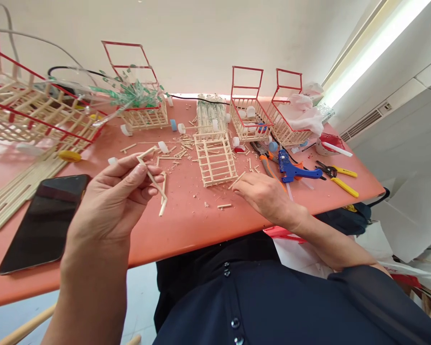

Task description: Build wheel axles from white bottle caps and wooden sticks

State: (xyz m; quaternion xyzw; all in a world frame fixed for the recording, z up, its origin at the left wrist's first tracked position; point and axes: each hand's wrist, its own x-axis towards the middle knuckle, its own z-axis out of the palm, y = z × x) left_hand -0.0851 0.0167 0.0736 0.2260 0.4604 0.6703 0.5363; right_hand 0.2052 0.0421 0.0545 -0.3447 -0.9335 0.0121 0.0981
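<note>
My left hand [120,191] is raised over the table's near left part, thumb and fingers pinching a bent frame of thin wooden sticks [153,178] whose short ends angle off. My right hand [260,191] rests low over the table, fingers closed on a short wooden stick [238,180]. Just beyond that stick lies a small wooden lattice basket [215,160], with no red trim on it. Short stick pieces [177,155] and crumbs are scattered between the hands and around the lattice. A blue glue gun [296,168] lies to the right of my right hand.
Red-trimmed stick carts [249,117] stand along the wall. A black phone [45,220] and long sticks [12,196] lie at the left. Orange-handled pliers [267,160], yellow-handled cutters [339,177] and a red-stained cup [328,143] are at the right. The table's front edge runs below both hands.
</note>
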